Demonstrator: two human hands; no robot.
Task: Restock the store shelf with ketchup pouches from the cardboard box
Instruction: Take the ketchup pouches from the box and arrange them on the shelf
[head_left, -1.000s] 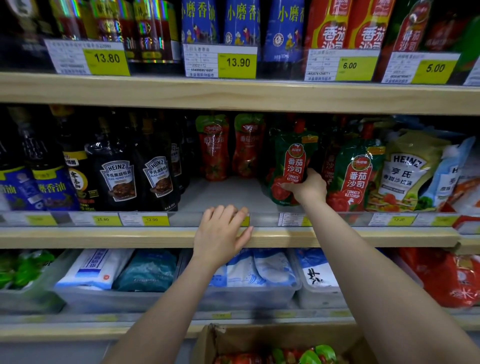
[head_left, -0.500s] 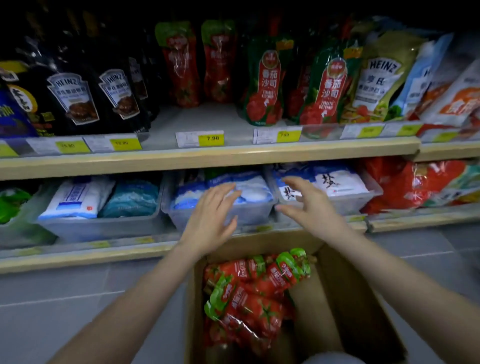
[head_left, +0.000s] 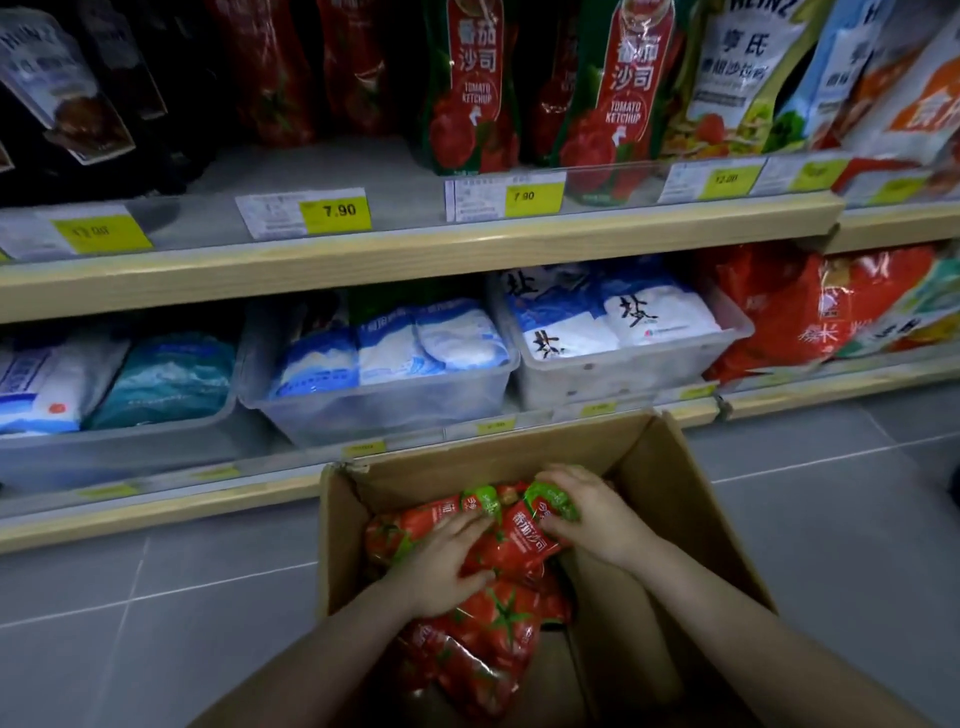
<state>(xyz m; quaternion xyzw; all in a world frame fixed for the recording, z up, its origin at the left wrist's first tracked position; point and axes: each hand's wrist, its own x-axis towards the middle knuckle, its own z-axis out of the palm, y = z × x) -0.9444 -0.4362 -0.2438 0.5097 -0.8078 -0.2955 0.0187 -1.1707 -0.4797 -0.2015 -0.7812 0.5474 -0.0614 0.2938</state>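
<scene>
Hands, left (head_left: 451, 558) and right (head_left: 587, 512), close on red-and-green plastic ketchup pouches (head_left: 519, 540) in the brown cardboard box (head_left: 670, 499); next, probably, lifting them to the wooden shelf (head_left: 415, 249).

We've got glossy, crinkly plastic film on the ketchup pouches (head_left: 511, 545) right under the fingers (head_left: 470, 525), catching the light in streaks. The cardboard box (head_left: 670, 483) around them is plain matt brown paperboard, a bit ragged at the corner left of the fingers. Beyond the fingers, the bins (head_left: 384, 410) are cloudy translucent plastic, and the salt bags (head_left: 452, 338) in them look smooth, soft-sheen plastic. The shelf (head_left: 415, 249) edge looks like pale matt wood, with paper price tags (head_left: 306, 212) behind a clear strip. The floor (head_left: 156, 597) is dull grey tile.
</scene>
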